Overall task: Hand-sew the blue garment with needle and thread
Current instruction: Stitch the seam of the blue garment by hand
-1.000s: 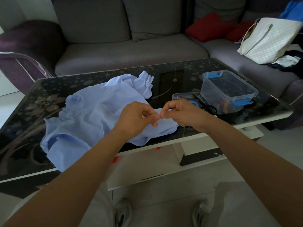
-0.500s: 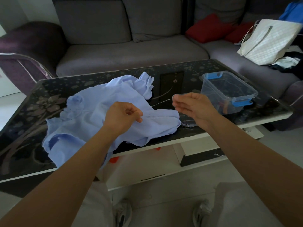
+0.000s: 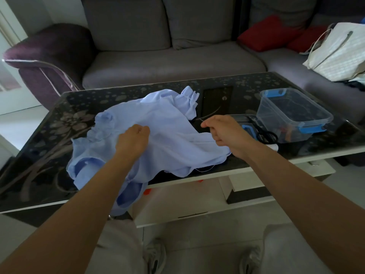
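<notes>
Left hand [image 3: 132,139] pinches a fold of the blue garment [image 3: 169,139], fingers curled. Right hand [image 3: 225,133] pinches thin thread [image 3: 200,121]; needle too small to tell. The garment lies crumpled beneath both hands on the table [image 3: 49,135], with a clear box [image 3: 292,115] right of the right hand.

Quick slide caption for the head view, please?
Left hand grips the blue garment on the glass table; right hand pinches thread, clear plastic box alongside.
</notes>
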